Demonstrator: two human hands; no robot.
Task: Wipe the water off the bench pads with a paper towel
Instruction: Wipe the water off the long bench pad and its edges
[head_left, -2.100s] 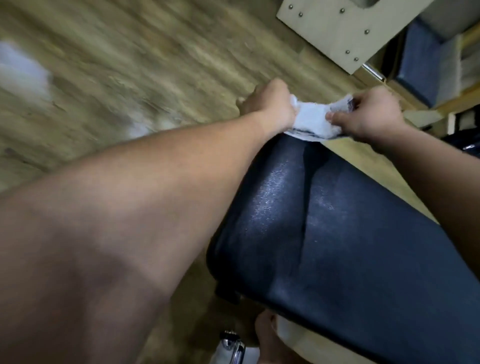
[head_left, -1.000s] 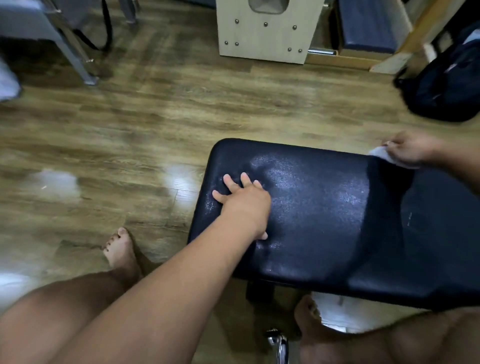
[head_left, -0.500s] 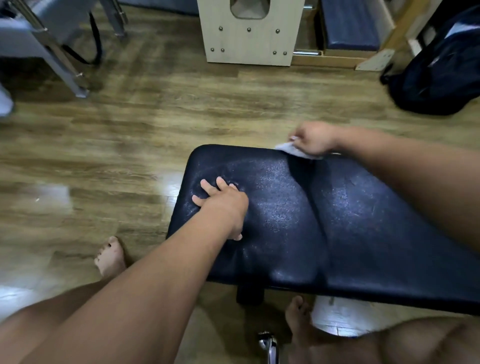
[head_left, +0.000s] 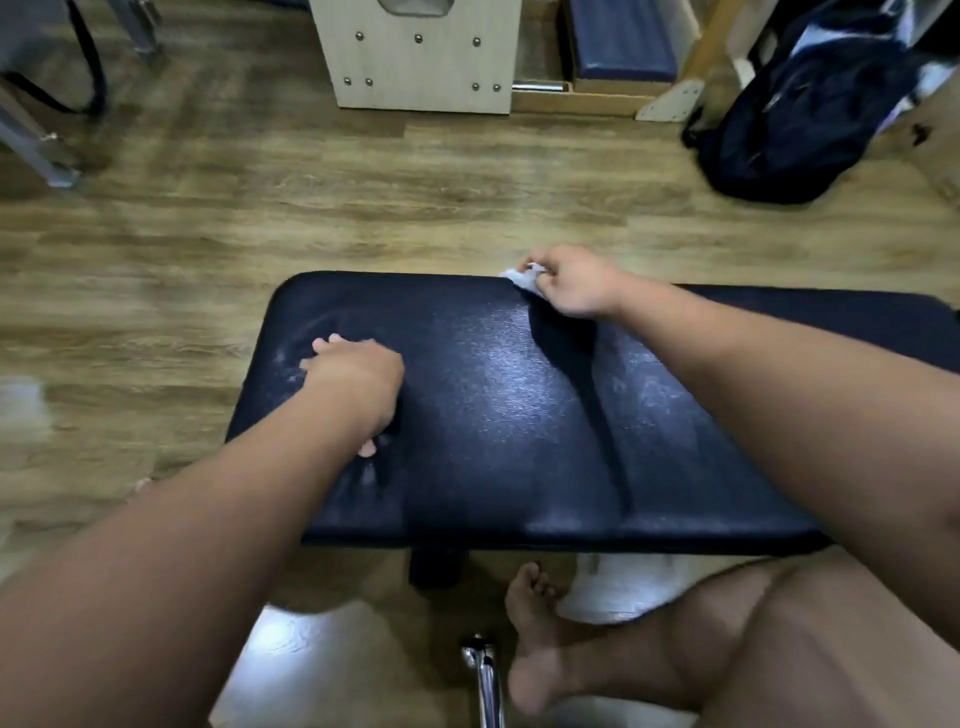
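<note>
Dark navy padded vinyl bench pad (head_left: 519, 415), long and rounded at the corners, its surface glistening with wet sheen and pale droplet patches across the middle. Small crumpled white paper towel (head_left: 519, 278) at the pad's far edge, pinched in the curled fingers of the right hand (head_left: 574, 283); only a corner of it sticks out to the left of the knuckles, touching the pad. Left hand (head_left: 356, 371) pressed flat on the pad's left end, fingers spread, holding nothing. Bench stands on a wood-grain plank floor (head_left: 363, 208).
</note>
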